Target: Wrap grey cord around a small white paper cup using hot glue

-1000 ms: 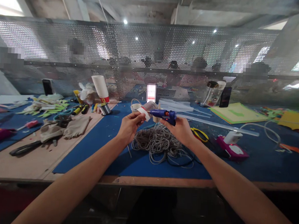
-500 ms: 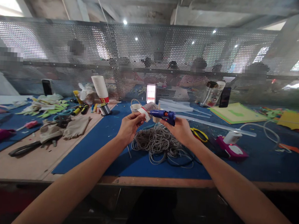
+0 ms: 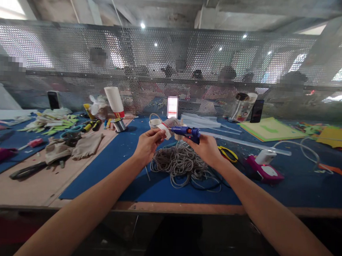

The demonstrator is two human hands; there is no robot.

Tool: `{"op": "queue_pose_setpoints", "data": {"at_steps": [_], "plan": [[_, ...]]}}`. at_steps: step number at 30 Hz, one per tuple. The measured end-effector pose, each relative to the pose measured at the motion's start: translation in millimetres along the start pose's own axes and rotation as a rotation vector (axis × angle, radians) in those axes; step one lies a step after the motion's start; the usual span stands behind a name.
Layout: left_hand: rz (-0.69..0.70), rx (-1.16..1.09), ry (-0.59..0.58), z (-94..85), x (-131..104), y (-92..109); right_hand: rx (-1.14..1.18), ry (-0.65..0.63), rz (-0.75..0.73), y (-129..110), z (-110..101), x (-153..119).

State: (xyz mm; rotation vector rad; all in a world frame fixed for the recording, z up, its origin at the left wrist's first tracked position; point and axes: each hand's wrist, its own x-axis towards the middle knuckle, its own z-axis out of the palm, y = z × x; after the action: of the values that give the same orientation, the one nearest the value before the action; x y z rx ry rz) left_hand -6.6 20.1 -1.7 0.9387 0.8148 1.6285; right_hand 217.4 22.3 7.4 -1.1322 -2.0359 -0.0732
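My left hand (image 3: 147, 146) has its fingers closed on a white paper cup (image 3: 165, 131), tipped on its side. Red shows along an edge of the cup, and a grey cord-like covering shows behind the white part. In my right hand (image 3: 207, 147) is a blue hot glue gun (image 3: 185, 131), its nozzle against or very near the cup; I cannot tell which. A long clear glue stick (image 3: 251, 143) sticks out behind the gun to the right. Below both hands lies a loose heap of grey cord (image 3: 183, 165).
Behind the cup stands a small white basket (image 3: 154, 122) with a handle. Yellow-handled scissors (image 3: 229, 154) and a magenta power block (image 3: 264, 170) lie right. Leftward are stacked paper cups (image 3: 114, 99), work gloves (image 3: 87, 146) and paper scraps. A perforated metal screen (image 3: 175, 55) closes the back.
The glue gun and its glue stick have shifted very slightly left, towards the cup. Both hands keep their hold.
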Motion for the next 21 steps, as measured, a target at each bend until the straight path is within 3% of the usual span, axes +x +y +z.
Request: {"op": "queue_pose_setpoints", "data": {"at_steps": [21], "plan": [[-0.001, -0.012, 0.014, -0.4, 0.7, 1.7, -0.06, 0.007, -0.021, 1.1, 0.0, -0.3]]}}
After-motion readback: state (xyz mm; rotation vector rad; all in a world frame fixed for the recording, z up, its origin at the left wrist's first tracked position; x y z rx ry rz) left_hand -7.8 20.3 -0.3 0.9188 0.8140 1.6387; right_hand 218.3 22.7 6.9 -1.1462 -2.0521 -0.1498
